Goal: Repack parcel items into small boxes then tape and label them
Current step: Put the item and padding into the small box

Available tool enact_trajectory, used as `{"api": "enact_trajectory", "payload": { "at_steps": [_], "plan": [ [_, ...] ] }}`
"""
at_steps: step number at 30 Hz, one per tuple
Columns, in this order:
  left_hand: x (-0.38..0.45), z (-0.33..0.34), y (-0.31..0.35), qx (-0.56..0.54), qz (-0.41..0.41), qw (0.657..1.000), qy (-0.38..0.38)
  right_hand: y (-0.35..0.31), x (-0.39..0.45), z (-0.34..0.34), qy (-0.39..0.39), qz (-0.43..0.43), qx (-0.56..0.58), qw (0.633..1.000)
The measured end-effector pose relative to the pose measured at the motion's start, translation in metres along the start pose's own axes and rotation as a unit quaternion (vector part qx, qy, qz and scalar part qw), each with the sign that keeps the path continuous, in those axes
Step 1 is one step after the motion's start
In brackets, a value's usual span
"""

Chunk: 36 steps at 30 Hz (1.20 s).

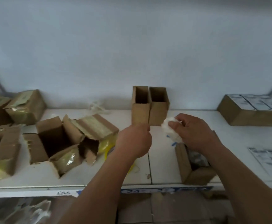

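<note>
Open brown cardboard parcel box (pixel 183 160), counter's near edge; right hand (pixel 195 133) above it, grip clamped on white wrapped item (pixel 170 128). Left hand (pixel 134 139) curled, contents indiscernible. Beyond: two upright open small cardboard boxes (pixel 149 105). Step: repacking; next, likely lowering item into one.

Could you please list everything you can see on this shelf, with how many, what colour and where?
small open boxes: two, brown, upright side by side at the back centre
torn-open parcel boxes: several, brown with yellowish tape, on the left
tape roll: one, yellow, partly hidden behind the left forearm
open parcel box: one, brown, front right under the right arm
sealed box: one, brown with white labels on top, back right
printed sheet: one, white, far right
wrapped item: one, white, gripped in the right hand
left hand: curled, pinching the left small box's front edge
right hand: holds the item
</note>
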<state>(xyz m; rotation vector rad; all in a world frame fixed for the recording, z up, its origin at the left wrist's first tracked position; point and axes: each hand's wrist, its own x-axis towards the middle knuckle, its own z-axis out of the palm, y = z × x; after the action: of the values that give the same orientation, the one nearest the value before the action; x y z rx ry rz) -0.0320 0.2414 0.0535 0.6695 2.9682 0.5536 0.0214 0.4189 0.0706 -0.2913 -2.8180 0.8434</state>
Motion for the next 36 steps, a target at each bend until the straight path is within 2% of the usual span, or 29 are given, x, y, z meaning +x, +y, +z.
{"api": "enact_trajectory", "payload": {
  "at_steps": [4,9,13,16,22,27,31,36],
  "plan": [
    [0.012,0.028,0.025,-0.009,0.014,0.999,-0.050,0.048,-0.019,-0.017,0.031,0.062,-0.003,0.998],
    [0.023,0.060,0.057,-0.107,-0.015,0.990,-0.096,0.088,-0.029,-0.027,-0.011,0.143,-0.062,0.988],
    [0.026,0.080,0.075,-0.121,-0.040,0.981,-0.149,0.098,-0.033,-0.033,-0.032,0.163,-0.052,0.985],
    [0.025,0.085,0.082,-0.173,-0.039,0.973,-0.145,0.093,-0.034,-0.034,-0.012,0.173,-0.004,0.985],
    [0.019,0.086,0.079,-0.241,-0.064,0.962,-0.109,0.072,-0.026,-0.022,-0.064,0.170,0.041,0.983],
    [0.016,0.076,0.064,-0.238,-0.054,0.965,-0.091,0.077,-0.018,-0.027,-0.061,0.198,-0.072,0.976],
    [0.015,0.072,0.053,-0.226,-0.056,0.967,-0.101,0.073,-0.020,-0.015,-0.059,0.200,-0.111,0.972],
    [0.015,0.074,0.046,-0.230,-0.059,0.965,-0.109,0.066,-0.023,0.002,-0.043,0.162,-0.166,0.972]
  ]
}}
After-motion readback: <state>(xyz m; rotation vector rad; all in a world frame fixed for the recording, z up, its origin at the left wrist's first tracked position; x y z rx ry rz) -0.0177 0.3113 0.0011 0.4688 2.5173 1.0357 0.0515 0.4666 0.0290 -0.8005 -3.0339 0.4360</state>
